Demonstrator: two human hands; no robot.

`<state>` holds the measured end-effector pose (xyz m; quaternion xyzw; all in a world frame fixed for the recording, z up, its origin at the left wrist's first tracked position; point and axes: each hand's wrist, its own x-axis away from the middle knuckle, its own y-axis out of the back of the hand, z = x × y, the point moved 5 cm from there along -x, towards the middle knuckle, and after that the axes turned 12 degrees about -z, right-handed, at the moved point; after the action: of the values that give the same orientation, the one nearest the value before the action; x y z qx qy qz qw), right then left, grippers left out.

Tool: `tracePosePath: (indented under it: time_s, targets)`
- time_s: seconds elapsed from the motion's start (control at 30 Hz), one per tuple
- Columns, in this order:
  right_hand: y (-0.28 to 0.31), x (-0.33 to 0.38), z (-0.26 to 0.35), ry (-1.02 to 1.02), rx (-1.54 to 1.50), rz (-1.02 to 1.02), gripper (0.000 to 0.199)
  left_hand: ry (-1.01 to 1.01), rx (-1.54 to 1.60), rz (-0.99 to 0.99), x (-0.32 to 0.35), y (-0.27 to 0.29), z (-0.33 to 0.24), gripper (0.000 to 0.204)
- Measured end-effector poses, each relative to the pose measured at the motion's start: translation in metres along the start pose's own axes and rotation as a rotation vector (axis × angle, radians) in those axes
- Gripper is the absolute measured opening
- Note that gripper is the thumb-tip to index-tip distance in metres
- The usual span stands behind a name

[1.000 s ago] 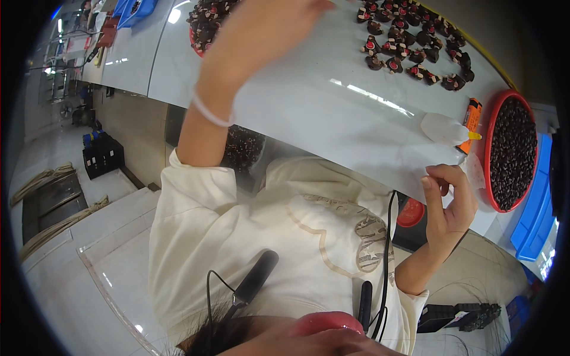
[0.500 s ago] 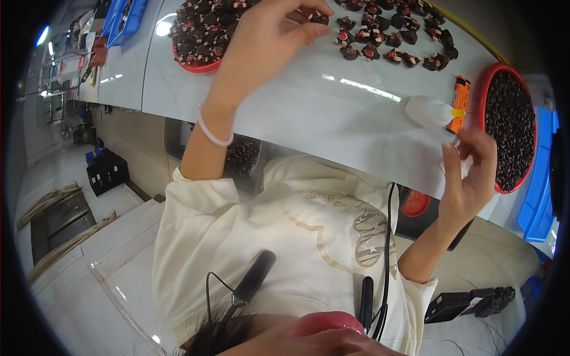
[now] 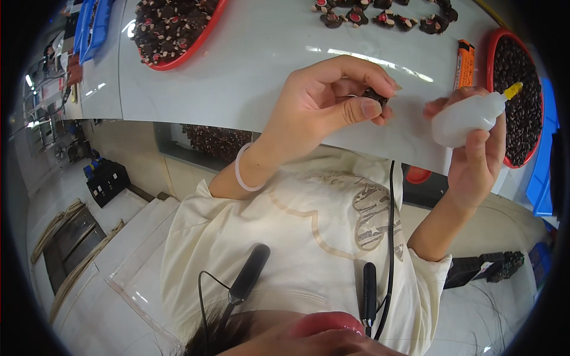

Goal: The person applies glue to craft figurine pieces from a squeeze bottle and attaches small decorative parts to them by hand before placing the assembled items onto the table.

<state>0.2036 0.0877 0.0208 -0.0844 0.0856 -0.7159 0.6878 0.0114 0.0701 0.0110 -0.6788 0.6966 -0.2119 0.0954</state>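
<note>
Between thumb and fingertips, my left hand (image 3: 338,98) pinches a small dark brown piece (image 3: 375,97) over the near part of the table. My right hand (image 3: 478,151) is wrapped around a white squeeze bottle (image 3: 466,121), tilted so that its yellow tip (image 3: 513,90) points up and to the right. The two hands are apart, and the bottle does not touch the piece. Beyond them, several dark pieces (image 3: 357,16) with red and pale parts lie spread on the table. Fingers hide part of the held piece.
At the left stands a red-rimmed tray (image 3: 172,64) heaped with similar dark pieces. A red tray (image 3: 490,65) of small dark beads is at the right. Near it lies an orange box (image 3: 465,62). Blue bins (image 3: 543,178) stand beyond the table's right side.
My left hand has come from the spread pieces toward me and to the right, holding a dark piece. My right hand has picked the squeeze bottle up from the table.
</note>
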Motion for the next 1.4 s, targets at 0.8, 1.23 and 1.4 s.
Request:
tracePosePath:
  time_s: [0.8,1.23,1.4]
  targets:
    - [0.005,0.007,0.048,0.604,0.575,0.047,0.045,-0.068,-0.012,-0.005,-0.001,-0.005,0.014,0.029]
    - [0.024,0.0,0.049,0.38,0.402,0.002,0.041,-0.039,0.014,-0.026,-0.001,-0.006,0.013,0.028]
    - [0.007,-0.001,0.03,0.453,0.6,-0.157,0.037,0.018,-0.013,-0.026,-0.003,-0.013,0.018,0.027]
